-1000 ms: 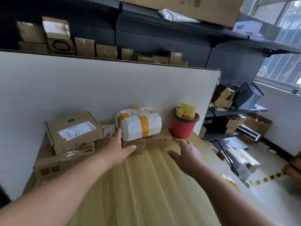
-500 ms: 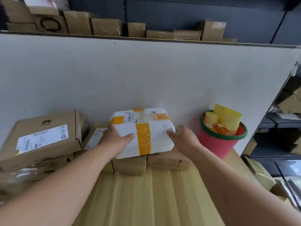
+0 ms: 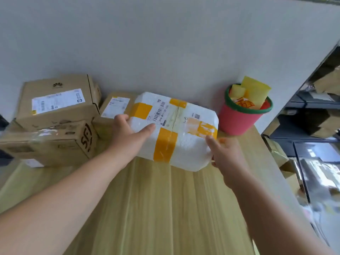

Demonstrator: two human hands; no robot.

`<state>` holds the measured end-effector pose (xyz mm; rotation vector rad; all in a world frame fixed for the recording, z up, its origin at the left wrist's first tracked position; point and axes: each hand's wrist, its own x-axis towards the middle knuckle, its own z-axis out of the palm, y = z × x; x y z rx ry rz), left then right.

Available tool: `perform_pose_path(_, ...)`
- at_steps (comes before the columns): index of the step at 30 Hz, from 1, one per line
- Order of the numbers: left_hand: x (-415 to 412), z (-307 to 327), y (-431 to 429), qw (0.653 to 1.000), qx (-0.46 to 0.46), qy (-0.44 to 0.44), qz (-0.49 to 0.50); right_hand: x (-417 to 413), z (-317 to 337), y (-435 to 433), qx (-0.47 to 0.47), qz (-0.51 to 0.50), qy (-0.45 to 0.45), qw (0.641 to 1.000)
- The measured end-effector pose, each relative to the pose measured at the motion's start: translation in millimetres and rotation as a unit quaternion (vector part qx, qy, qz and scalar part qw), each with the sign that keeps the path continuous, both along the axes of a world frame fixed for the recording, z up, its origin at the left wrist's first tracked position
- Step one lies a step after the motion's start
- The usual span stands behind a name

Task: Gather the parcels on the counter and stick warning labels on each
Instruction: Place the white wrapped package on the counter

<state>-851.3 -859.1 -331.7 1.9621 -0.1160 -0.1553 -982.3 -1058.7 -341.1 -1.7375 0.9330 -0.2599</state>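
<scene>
A white foam parcel (image 3: 185, 144) bound with yellow tape hangs tilted above the wooden counter (image 3: 165, 208), held between both hands. My left hand (image 3: 128, 135) grips its left end, thumb on top. My right hand (image 3: 226, 153) grips its right corner. Behind it lies a flat cardboard parcel (image 3: 115, 107) with a white label. At the left a cardboard box (image 3: 57, 103) with a shipping label sits on a larger taped box (image 3: 55, 142). A red bucket (image 3: 237, 120) with a green rim at the back right holds yellow sheets (image 3: 255, 91).
A white partition wall (image 3: 165, 43) closes the back of the counter. To the right, beyond the counter edge, dark metal shelves (image 3: 312, 103) carry more cardboard boxes, and more packages lie lower down.
Both hands reached the white parcel, took hold of its ends and lifted it off the cardboard boxes toward me. The camera moved closer and tilted down.
</scene>
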Motion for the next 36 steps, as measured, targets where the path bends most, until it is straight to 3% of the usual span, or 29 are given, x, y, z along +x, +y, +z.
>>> perform_pose_path(7, -82.5, -46.4, 43.3, 0.992, 0.108, 0.015, -0.066, -105.9, -39.1, 56.3, -0.008, -0.007, 0.148, 0.989)
perform_pose_path(13, -80.4, -78.0, 68.5, 0.974, 0.171, 0.080, -0.123, -141.4, -55.9, 89.0, 0.048, 0.049, 0.244, 0.967)
perform_pose_path(14, -78.2, -78.6, 72.3, 0.971, 0.194, 0.090, -0.109, -141.5, -54.2, 90.2, 0.024, 0.049, 0.261, 0.964)
perform_pose_path(16, -79.7, -76.7, 80.0, 0.968, 0.225, 0.093, -0.060, -137.2, -52.8, 86.1, -0.114, 0.032, 0.297, 0.947)
perform_pose_path(18, -91.1, -74.3, 85.3, 0.971, 0.218, 0.093, -0.012, -125.5, -47.6, 82.4, -0.235, 0.012, 0.278, 0.931)
perform_pose_path(19, -100.0, -74.4, 86.5, 0.974, 0.201, 0.104, 0.004, -118.0, -47.4, 80.6, -0.253, 0.016, 0.245, 0.936)
perform_pose_path(21, -121.8, -76.3, 85.2, 0.976, 0.154, 0.150, 0.022, -101.0, -47.7, 78.3, -0.239, 0.059, 0.208, 0.947)
perform_pose_path(26, -146.0, -88.4, 72.4, 0.961, 0.032, 0.273, -0.011, -83.5, -51.3, 88.3, -0.197, 0.127, 0.238, 0.943)
perform_pose_path(31, -135.6, -84.0, 68.9, 0.981, 0.028, 0.170, -0.095, -117.8, -55.3, 119.7, -0.190, 0.083, 0.251, 0.945)
perform_pose_path(34, -133.8, -86.7, 71.5, 0.970, 0.067, 0.127, -0.197, -134.1, -60.7, 133.5, -0.176, 0.068, 0.242, 0.952)
perform_pose_path(36, -134.5, -87.8, 72.9, 0.964, 0.090, 0.125, -0.215, -136.5, -61.7, 135.5, -0.178, 0.067, 0.244, 0.951)
